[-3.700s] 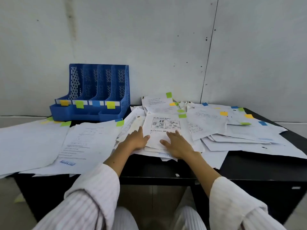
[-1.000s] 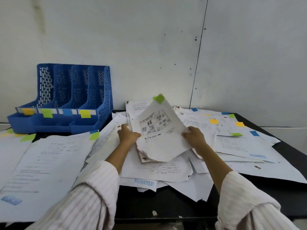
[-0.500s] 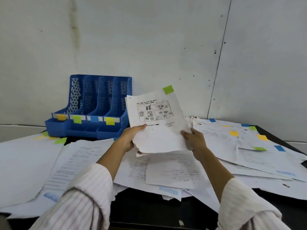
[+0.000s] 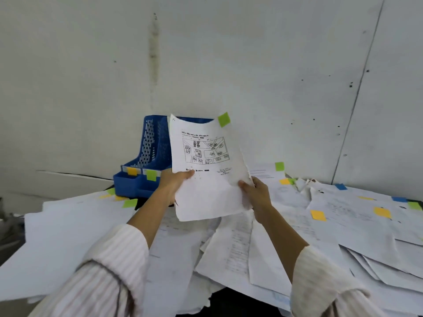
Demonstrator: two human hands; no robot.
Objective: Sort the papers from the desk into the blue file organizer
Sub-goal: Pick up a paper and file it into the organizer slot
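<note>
I hold a sheet of paper [image 4: 206,179] upright in front of me; it has a printed drawing and a green sticky tab at its top right corner. My left hand [image 4: 174,183] pinches its left edge and my right hand [image 4: 255,193] grips its right edge. Behind the sheet stands the blue file organizer [image 4: 148,156] on the desk's back left, with yellow and green tabs on its front labels. The sheet hides the organizer's right slots. Several loose papers [image 4: 332,225] with coloured tabs cover the desk.
A grey wall rises right behind the desk. Large white sheets [image 4: 68,236] lie spread at the left, overhanging the desk's edge. A messy pile of papers fills the right side up to the wall.
Both hands lifted the green-tabbed sheet off the pile, raised it upright and carried it left, so it now covers part of the organizer.
</note>
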